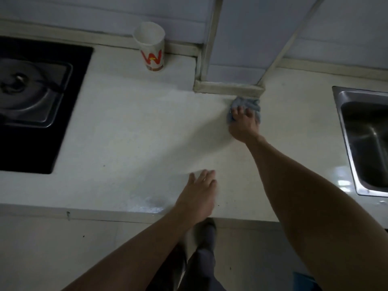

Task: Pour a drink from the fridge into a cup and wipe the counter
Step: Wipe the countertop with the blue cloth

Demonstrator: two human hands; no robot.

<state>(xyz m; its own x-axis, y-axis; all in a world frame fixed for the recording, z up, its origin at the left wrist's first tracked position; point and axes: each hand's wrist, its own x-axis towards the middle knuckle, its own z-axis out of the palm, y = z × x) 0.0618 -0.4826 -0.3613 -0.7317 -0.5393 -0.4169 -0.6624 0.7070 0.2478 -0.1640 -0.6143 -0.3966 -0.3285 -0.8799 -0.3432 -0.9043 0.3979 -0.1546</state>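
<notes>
A white paper cup (151, 47) with red letters stands upright at the back of the pale counter (130, 131), against the wall. My right hand (243, 124) presses a crumpled blue-grey cloth (248, 105) onto the counter at the foot of a wall column. The fingers spread over the cloth. My left hand (199, 196) rests flat on the counter near its front edge, fingers straight, holding nothing. What the cup holds is hidden.
A black gas hob (44, 143) with a steel burner (27, 89) fills the left side. A steel sink (365, 139) is set into the counter at the right. The tiled column (231, 76) juts out from the back wall. A wet patch (151, 204) shines near the front edge.
</notes>
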